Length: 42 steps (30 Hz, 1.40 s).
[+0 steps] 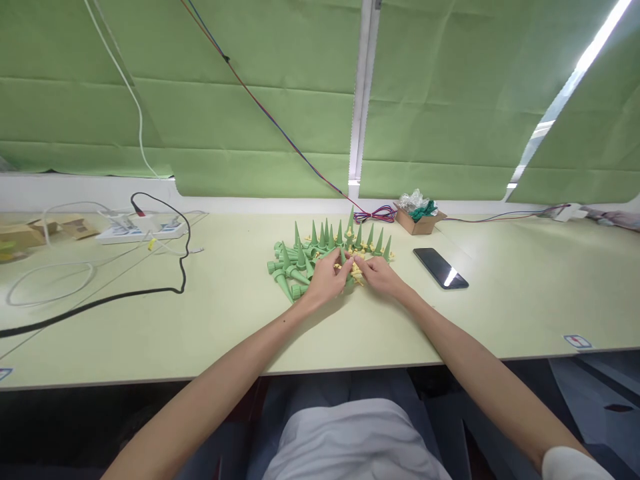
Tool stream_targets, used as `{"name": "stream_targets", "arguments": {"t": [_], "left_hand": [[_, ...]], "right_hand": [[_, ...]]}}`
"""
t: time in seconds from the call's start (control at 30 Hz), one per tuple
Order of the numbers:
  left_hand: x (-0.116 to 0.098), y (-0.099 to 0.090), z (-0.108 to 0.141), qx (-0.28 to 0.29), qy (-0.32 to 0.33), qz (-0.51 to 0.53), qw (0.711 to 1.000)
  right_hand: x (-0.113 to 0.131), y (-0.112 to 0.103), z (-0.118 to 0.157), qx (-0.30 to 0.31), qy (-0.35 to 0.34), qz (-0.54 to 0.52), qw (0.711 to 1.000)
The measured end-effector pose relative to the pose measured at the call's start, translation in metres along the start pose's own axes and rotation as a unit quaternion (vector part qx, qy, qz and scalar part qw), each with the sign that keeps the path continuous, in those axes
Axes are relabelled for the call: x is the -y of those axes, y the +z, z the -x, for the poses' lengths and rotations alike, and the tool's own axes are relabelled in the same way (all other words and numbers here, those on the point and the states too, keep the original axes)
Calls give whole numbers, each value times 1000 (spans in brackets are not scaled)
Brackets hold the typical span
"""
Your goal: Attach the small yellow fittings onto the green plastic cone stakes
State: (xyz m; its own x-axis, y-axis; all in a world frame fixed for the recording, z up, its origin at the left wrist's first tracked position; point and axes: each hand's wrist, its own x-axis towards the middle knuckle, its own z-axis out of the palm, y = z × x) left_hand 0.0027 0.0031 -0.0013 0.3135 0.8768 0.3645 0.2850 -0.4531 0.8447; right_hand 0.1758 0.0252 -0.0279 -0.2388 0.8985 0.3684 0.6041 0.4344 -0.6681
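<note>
I sit at the front edge of the desk [225,333], and my 2 hands meet a little beyond the middle of this edge. My left hand [327,277] is closed on 1 green cone [343,256], which it seems to hold between the thumb and the fingers. The long axis of this cone is close to upright, with the tip up. From my right hand [381,275] the cone lies just to the left; the left hand is the nearer, because it has it. The thumb and forefinger of my right hand are brought together beside the cone, at the small yellow pieces [357,273], but I cannot tell if they pinch a piece or only touch. Behind my hands, toward the far edge, other cones [371,238] stand upright, some with yellow at the foot. To the left of my left hand, loose cones [283,285] lie on their sides, in different directions. Toward the right edge lies a phone [440,268], its screen dark with a reflection; I see no brand on it. Near the front edge, 1 sticker [577,342] is toward the right corner and another label [5,374] at the left; I cannot read any writing on them.
</note>
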Motion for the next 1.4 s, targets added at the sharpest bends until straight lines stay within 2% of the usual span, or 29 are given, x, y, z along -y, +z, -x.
{"name": "stream_targets", "arguments": {"t": [0.1,0.2,0.4,0.6,0.9,1.4], "left_hand": [[-1,-1,-2,-13,-11,8,1000],[-2,-3,-4,-41,-15,-8,999],[0,-5,-6,-75,-21,-27,997],[0,-4,-3,-50,-19,-6,999],[-1,-3,-1,-32,-10,-7,999],[4,-1,-3,-21,4,-28,999]], "right_hand": [[3,-1,0,-14,-1,-21,1000],[6,-3,2,-35,-29,-30,999],[7,-4,4,12,-66,-91,994],[6,-4,5,20,-73,-105,992],[7,-6,4,12,-86,-7,996],[2,-1,1,8,-41,29,999]]}}
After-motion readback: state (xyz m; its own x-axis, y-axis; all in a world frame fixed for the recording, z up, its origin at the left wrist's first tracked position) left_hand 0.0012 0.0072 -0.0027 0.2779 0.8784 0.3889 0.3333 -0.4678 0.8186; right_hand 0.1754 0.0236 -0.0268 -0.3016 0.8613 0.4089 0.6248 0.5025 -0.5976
